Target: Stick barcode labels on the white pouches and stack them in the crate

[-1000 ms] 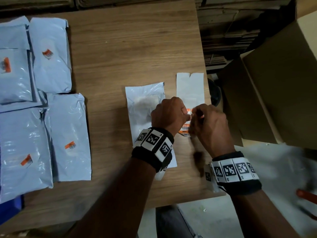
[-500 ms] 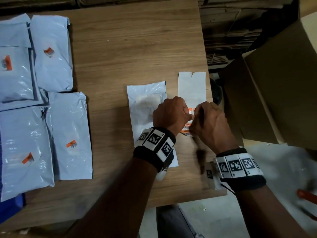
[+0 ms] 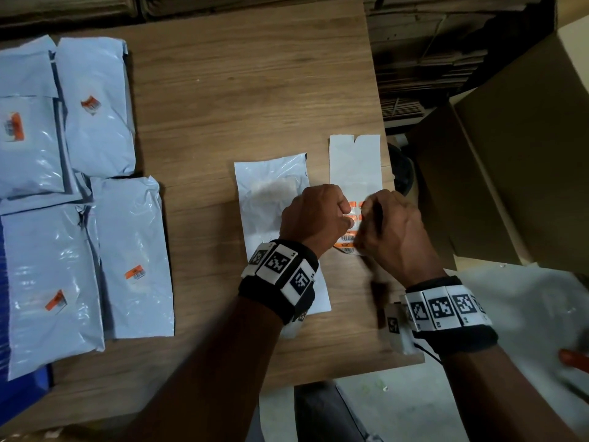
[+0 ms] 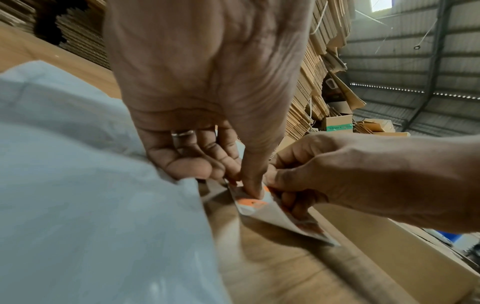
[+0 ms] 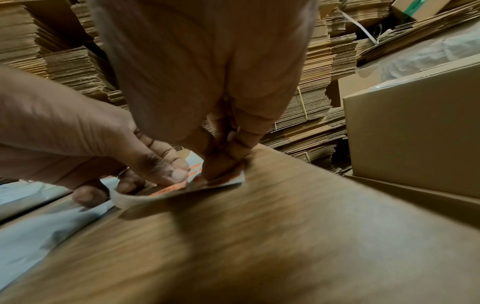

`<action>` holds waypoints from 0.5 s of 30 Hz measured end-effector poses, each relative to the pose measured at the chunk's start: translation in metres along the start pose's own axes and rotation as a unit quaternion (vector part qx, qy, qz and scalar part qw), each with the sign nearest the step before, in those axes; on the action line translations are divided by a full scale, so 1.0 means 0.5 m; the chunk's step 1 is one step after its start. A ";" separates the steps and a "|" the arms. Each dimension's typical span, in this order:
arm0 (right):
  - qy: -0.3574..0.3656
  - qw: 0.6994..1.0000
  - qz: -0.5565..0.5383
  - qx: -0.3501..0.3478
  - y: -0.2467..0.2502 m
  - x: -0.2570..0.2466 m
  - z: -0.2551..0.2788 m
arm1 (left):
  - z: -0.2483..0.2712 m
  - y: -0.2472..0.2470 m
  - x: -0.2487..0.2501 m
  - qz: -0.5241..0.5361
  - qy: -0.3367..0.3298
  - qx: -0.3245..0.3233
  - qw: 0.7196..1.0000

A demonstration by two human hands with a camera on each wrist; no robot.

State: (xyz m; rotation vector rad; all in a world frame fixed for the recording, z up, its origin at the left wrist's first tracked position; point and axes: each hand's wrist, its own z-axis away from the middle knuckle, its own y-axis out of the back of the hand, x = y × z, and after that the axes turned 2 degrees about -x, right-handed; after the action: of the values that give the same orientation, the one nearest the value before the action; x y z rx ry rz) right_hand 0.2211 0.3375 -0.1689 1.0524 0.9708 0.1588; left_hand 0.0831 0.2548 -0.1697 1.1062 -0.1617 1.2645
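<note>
Hands knuckles-up | left hand [image 3: 314, 215], right hand [image 3: 390, 228] pinch label sheet [image 3: 355, 173] (fingers curled) | near edge lifted

Both hands crept slightly fwd along the label sheet [image 3: 355, 173] vs 1 s ago. Left hand [image 3: 314, 215] and right hand [image 3: 387, 228] are now closer together, knuckles nearly touching over the orange labels [image 3: 354, 205]. Less of the orange/barcode strip shows between them; only the bottom label [image 3: 346, 245] peeks out below. Near end of the sheet now lifted off the surface [image 3: 255, 90], curled under the right fingers [image 5: 221, 164].
</note>
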 end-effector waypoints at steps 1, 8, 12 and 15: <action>0.000 1.000 -0.003 0.003 -0.001 0.001 0.001 | 0.000 0.000 0.001 -0.001 0.001 0.000 1.000; -0.029 0.998 -0.044 0.028 -0.007 0.009 0.006 | -0.003 0.004 0.011 -0.031 0.014 -0.012 0.999; -0.055 0.996 -0.043 0.048 -0.012 0.003 0.009 | -0.004 0.007 0.017 -0.037 0.020 -0.019 0.999; -0.080 0.994 -0.029 0.069 -0.016 -0.008 0.014 | -0.004 0.009 0.019 -0.040 0.022 -0.020 0.999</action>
State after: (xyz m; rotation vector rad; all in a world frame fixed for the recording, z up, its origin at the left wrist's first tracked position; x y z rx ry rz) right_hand 0.2215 0.3265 -0.1717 1.1436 0.8752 -0.0415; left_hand 0.0819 0.2622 -0.1621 1.0401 -0.1076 1.2081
